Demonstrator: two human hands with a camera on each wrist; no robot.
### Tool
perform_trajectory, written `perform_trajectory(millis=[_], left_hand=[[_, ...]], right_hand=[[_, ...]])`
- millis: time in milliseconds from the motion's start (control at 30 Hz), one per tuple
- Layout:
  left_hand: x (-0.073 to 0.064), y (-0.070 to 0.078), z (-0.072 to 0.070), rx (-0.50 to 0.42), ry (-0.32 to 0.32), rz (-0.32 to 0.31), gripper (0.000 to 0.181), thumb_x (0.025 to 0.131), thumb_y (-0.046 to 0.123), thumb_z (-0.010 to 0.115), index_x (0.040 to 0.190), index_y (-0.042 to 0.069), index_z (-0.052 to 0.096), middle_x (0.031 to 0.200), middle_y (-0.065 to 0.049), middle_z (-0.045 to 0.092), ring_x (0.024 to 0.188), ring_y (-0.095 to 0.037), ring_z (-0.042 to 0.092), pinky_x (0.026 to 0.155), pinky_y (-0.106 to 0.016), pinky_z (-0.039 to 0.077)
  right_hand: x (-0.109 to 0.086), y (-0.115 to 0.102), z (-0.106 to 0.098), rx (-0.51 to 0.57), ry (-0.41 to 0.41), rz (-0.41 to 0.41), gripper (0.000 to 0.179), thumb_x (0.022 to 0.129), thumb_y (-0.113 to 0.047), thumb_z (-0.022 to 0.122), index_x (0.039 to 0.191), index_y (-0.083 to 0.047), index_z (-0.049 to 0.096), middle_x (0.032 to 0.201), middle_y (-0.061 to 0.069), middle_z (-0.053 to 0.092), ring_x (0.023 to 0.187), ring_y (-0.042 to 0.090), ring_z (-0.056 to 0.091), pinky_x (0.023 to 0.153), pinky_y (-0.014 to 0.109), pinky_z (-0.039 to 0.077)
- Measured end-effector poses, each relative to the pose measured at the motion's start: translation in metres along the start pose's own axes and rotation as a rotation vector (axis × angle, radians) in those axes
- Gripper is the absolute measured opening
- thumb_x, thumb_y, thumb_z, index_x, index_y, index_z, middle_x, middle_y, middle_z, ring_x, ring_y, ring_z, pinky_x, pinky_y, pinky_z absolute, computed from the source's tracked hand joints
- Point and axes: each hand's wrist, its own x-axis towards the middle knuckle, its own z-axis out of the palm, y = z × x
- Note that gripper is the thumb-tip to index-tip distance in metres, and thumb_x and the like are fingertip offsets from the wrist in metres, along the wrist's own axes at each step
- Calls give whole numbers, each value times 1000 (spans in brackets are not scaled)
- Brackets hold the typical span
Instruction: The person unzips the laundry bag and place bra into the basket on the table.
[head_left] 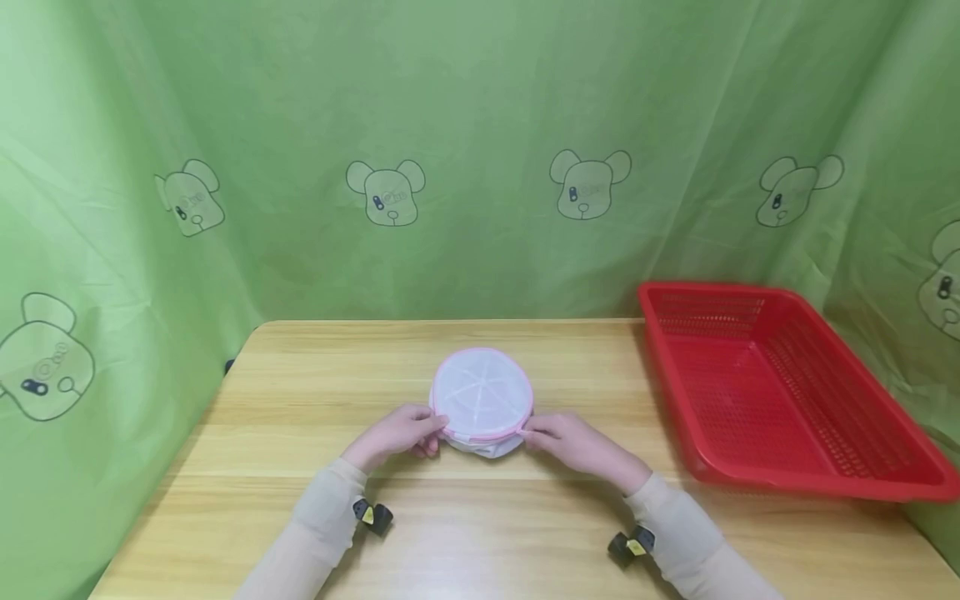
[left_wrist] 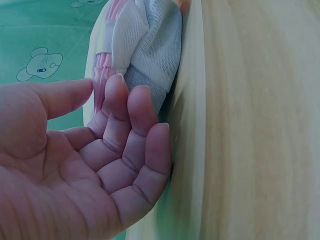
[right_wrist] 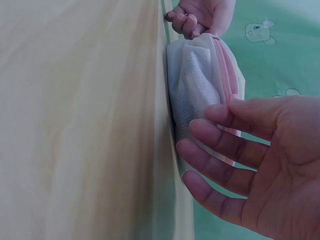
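Observation:
A round white mesh laundry bag (head_left: 483, 393) with a pink zipper round its top edge sits on the table, its soft mesh side sagging toward me. My left hand (head_left: 405, 431) pinches the bag's rim at the near left, thumb on top. At the near right, my right hand (head_left: 573, 444) pinches the zipper edge between thumb and index finger; whether it has the zipper pull is hidden by the fingertips. In the right wrist view the pink zipper (right_wrist: 227, 70) runs from the right fingertips toward the left hand. The remaining right fingers spread loosely beside the mesh.
A red plastic basket (head_left: 678, 400) with perforated walls stands at the right of the wood-grain table (head_left: 315, 367). Green curtains (head_left: 480, 83) printed with animal heads hang behind and at both sides. Each forearm wears a small black camera near the wrist.

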Motion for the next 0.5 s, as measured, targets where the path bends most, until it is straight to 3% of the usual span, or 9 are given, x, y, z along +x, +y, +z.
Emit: perform_trajectory(millis=[500], left_hand=[[-3, 4, -1, 14, -8, -19, 43, 100, 37, 49, 93, -2, 65, 71, -1, 64, 66, -12, 61, 67, -29, 55]], right_hand=[[1, -8, 9, -33, -2, -42, 21, 99, -24, 53, 89, -13, 68, 74, -2, 62, 69, 1, 49, 68, 22, 48]])
